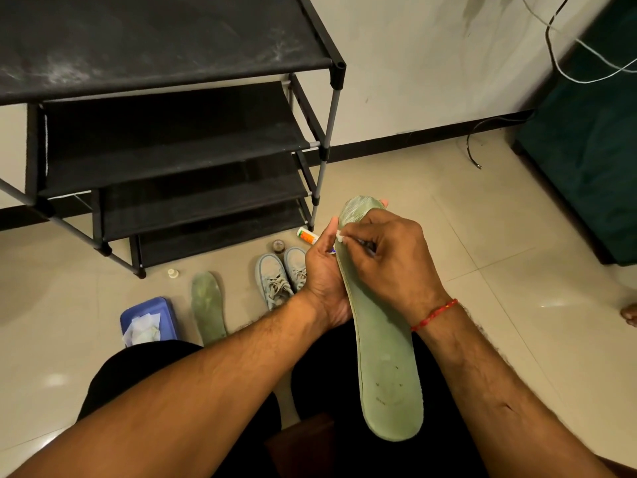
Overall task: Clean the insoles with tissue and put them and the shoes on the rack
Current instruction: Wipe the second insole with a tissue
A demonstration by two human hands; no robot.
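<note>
Holding a green insole (386, 367) over the lap, the left hand (325, 288) wraps its grip round the insole's left edge a little below the toe end. Its thumb lies along the near edge, and a fingertip shows past the toe tip on the far side. The insole runs lengthwise away from the body, heel end nearest and lowest, toe end raised toward the rack (172, 143).

The right hand (389, 257) lies across the top of the insole's forward part. Its grip is narrow, with fingers curled and pinching a small white wad of tissue (339, 237) against the left edge, just beside the left thumb. A red thread (436, 313) circles the right wrist.

On the tiled floor (482, 236), the second insole (208, 307) lies flat, well apart from both hands. The pair of pale shoes (281, 277) stands side by side just beyond the left wrist. A blue tub (148, 320) with crumpled tissue sits left of the second insole. Near the rack's foot are an orange and white tube (306, 235), a small round jar (278, 246) and a white cap (172, 273). The rack's black shelves carry nothing.
</note>
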